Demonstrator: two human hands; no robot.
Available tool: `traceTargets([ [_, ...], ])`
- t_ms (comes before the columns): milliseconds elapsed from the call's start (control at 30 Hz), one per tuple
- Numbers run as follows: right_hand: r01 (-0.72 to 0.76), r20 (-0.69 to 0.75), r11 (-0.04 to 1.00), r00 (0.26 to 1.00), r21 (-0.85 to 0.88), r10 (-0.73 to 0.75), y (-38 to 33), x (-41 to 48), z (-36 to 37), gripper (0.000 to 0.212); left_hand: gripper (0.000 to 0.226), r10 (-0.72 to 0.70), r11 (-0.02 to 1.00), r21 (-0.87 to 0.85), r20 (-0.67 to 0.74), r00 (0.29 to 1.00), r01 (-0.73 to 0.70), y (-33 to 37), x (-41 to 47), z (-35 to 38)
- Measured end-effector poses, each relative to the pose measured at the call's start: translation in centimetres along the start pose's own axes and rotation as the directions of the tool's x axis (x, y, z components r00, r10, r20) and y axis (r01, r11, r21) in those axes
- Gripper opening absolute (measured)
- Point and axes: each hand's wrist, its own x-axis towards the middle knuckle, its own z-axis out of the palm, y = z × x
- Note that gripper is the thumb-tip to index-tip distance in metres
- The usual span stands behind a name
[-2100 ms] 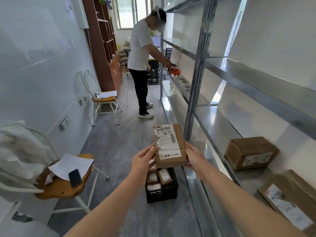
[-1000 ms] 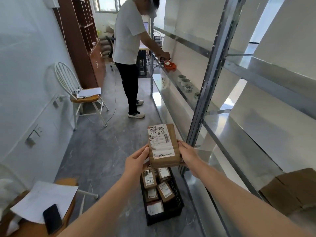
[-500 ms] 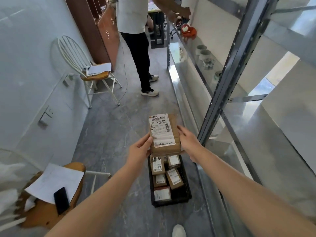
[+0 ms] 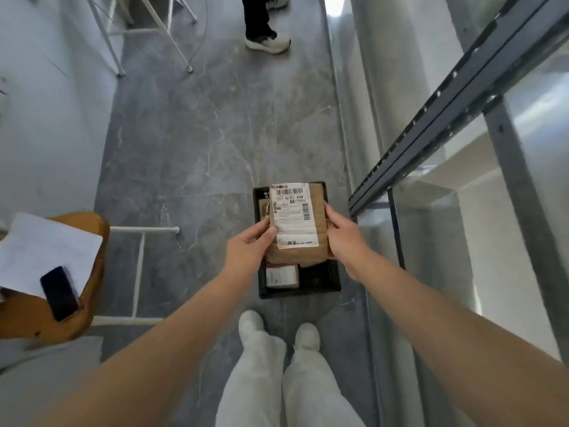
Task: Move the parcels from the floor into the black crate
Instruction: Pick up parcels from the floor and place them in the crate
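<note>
Right, parcel (image 4: pixel 297 223) is up in the air over crate (image 4: pixel 300 293), label facing up, both hands on it. The left hand (image 4: pixel 246 251) pinches the left edge, with the thumb on the label and the fingers curled beneath. The right hand (image 4: pixel 343 238) clamps the right edge with the thumb on top. Its fingers are hidden under the parcel, so I can't tell how they lie.

Crate sits on floor (image 4: pixel 200 134) just ahead of the shoes (image 4: pixel 251 325) and close beside rack (image 4: pixel 446 97). The parcel covers most of the interior. A second parcel (image 4: pixel 281 275) shows at the near left, and the near right looks bare. No loose parcels show on the floor in this view.

My read is that the step is to lower and release. Notes:
- Bend at the knees and bring it down flat; don't drop from this height.
- Aim for the bare near-right pocket, or lay it flat on top if it's wider than the gap.
- Keep it square to the crate walls so corners don't hang on the rim.
- Keep the right elbow clear of the rack post.
- Slide the underside fingers out last, once it's resting, so nothing below gets shoved.

Risk: a tilted landing leaves it propped on the second parcel.
</note>
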Motion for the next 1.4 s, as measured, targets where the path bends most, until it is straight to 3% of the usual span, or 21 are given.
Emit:
traceTargets([
  [133, -0.053, -0.034, 0.987, 0.998, -0.15, 0.048, 6.0, 6.5, 1.8, 0.05, 0.036, -0.1, 0.995, -0.014, -0.031, 0.994, 0.1, -7.8, 5.5, -1.0],
  [267, -0.118, 0.027, 0.971, 0.992, -0.207, 0.126, 13.7, 11.2, 3.7, 0.061, 0.033, -0.195, 0.981, -0.019, -0.049, 0.98, 0.194, -15.7, 10.5, -1.8],
  [467, -0.263, 0.006, 0.94, 0.963, -0.219, 0.271, 23.3, 17.1, 6.2, 0.061, 0.037, -0.29, 0.945, 0.153, -0.029, 0.957, 0.291, -25.3, 17.1, -2.4],
  [700, -0.279, 0.052, 0.932, 0.953, -0.232, 0.298, 30.7, 26.6, 9.2, 0.072, 0.04, -0.327, 0.907, 0.25, -0.09, 0.941, 0.34, -31.7, 25.6, -1.2],
  [933, -0.275, 0.041, 0.921, 0.954, -0.274, 0.297, 34.5, 32.5, 12.8, 0.071, 0.041, -0.216, 0.833, 0.482, -0.168, 0.962, 0.271, -35.4, 29.7, -0.1],
  [1100, -0.267, -0.005, 0.933, 0.962, -0.241, 0.274, 35.1, 33.0, 13.7, 0.062, 0.08, -0.078, 0.684, 0.722, -0.069, 0.995, 0.104, -36.3, 28.2, 1.1],
  [1233, -0.269, 0.038, 0.915, 0.955, -0.302, 0.293, 34.2, 31.8, 13.7, 0.065, 0.066, -0.071, 0.717, 0.696, 0.04, 0.997, 0.023, -35.4, 27.8, 1.2],
  [1400, -0.337, -0.099, 0.918, 0.941, -0.207, 0.323, 28.9, 28.9, 13.0, 0.061, 0.056, -0.08, 0.695, 0.718, 0.113, 0.99, -0.025, -30.3, 26.2, 0.7],
])
